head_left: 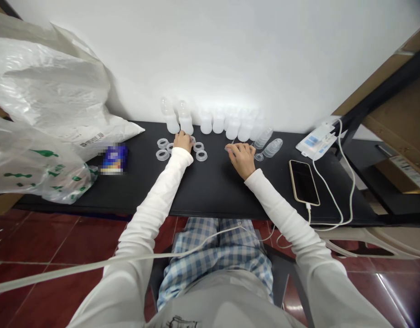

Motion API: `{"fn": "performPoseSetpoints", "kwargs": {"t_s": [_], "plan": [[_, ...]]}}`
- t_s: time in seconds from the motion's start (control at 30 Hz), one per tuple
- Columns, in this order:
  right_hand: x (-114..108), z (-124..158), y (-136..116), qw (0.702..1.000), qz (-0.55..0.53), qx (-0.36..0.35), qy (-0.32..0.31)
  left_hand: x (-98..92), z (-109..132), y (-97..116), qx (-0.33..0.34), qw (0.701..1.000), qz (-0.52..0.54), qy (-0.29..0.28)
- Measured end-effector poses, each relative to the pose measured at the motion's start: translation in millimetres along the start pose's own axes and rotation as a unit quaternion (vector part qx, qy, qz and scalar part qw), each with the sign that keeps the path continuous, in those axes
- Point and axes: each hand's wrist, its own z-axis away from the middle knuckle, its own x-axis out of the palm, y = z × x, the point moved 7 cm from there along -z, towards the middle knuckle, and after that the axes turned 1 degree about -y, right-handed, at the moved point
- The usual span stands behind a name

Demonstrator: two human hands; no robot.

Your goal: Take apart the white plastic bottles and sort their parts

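My left hand (183, 141) is lowered among several translucent rings (201, 156) on the black table, its fingers closed on a ring (192, 139) that is partly covered. Behind it stand two white bottles (186, 124) with clear domed caps. To their right is a row of several white bottles (206, 123) without caps. My right hand (242, 157) is just above the table, fingers curled together; a small clear edge shows at the fingertips, too little to name. Beside this hand are small clear parts (259, 157) and clear domed caps (273, 147).
A phone (304, 182) with a white charging cable (328, 187) lies at the right, near a white packet (316, 141). Large plastic bags (49, 95) and a blurred blue packet (114, 158) take up the left. Another cable (121, 259) crosses above my lap.
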Motion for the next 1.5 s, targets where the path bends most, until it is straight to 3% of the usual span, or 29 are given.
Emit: {"fn": "performPoseSetpoints", "kwargs": {"t_s": [0.07,0.2,0.3,0.4,0.5,0.63,1.07,1.33,1.5], "plan": [[-1,0,0,1.0,-0.021,0.002,0.002,-4.0,0,-1,-0.005,1.0,0.012,0.009],[-5,1,3,0.995,-0.09,0.013,0.038,-21.6,8,11,0.022,0.99,0.102,0.094],[-8,4,6,0.983,-0.164,0.014,0.086,-22.8,18,30,0.061,0.963,0.237,0.116],[-8,6,8,0.969,-0.221,0.015,0.109,-1.2,28,51,0.06,0.882,0.465,0.036],[-10,8,9,0.961,-0.248,0.015,0.126,25.1,39,72,0.028,0.795,0.602,-0.07],[-17,9,7,0.957,-0.252,0.013,0.143,38.4,52,88,0.026,0.747,0.649,-0.143],[-14,5,15,0.959,-0.226,0.049,0.163,49.3,69,99,0.074,0.702,0.673,-0.221],[-8,7,23,0.944,-0.254,0.082,0.194,49.3,66,96,0.121,0.756,0.626,-0.145],[-3,4,12,0.954,-0.272,0.046,0.12,42.8,69,95,0.127,0.774,0.61,-0.112]]}}
